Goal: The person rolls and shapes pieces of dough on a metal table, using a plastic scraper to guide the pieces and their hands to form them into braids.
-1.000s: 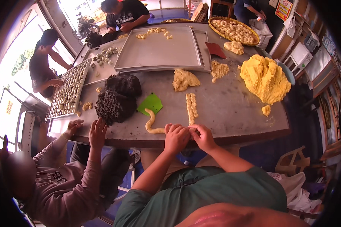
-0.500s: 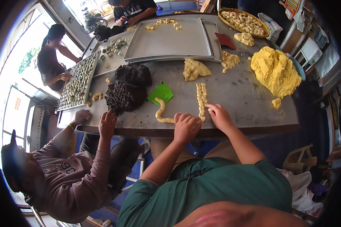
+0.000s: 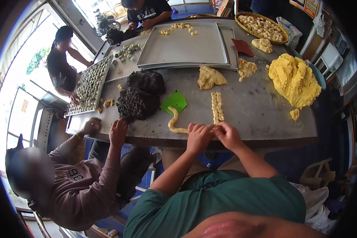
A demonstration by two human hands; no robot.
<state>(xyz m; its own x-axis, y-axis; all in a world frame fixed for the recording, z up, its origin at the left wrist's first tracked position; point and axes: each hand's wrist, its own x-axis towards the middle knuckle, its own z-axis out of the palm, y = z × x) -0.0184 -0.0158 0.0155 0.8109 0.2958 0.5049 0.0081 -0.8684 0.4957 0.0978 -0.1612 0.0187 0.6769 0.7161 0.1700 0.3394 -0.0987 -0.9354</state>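
Note:
My left hand [image 3: 198, 137] curls over the right end of a curved pale dough rope [image 3: 173, 119] at the table's near edge. My right hand [image 3: 226, 133] meets it there, thumb and finger pinched on the dough. Just beyond my right hand stands a double row of small pale dough pieces [image 3: 216, 106]. A bright green scraper [image 3: 173, 101] lies behind the rope. Left of it is a dark, crumbly dough heap [image 3: 141, 95]. A beige lump [image 3: 210, 77] sits behind the rows, and a large yellow mound [image 3: 293, 79] is at the right.
Metal trays [image 3: 182, 51] lie across the back, and a filled tray [image 3: 87, 85] is at the left. A basket of balls [image 3: 261, 27] and red scraper [image 3: 242, 48] are back right. A seated co-worker [image 3: 83, 186] works at my left; two others [image 3: 61, 67] [image 3: 144, 14] are farther away.
Half a second ago my right hand was beside the dough rows; it has moved back toward my left hand at the rope's end. The view has shifted slightly.

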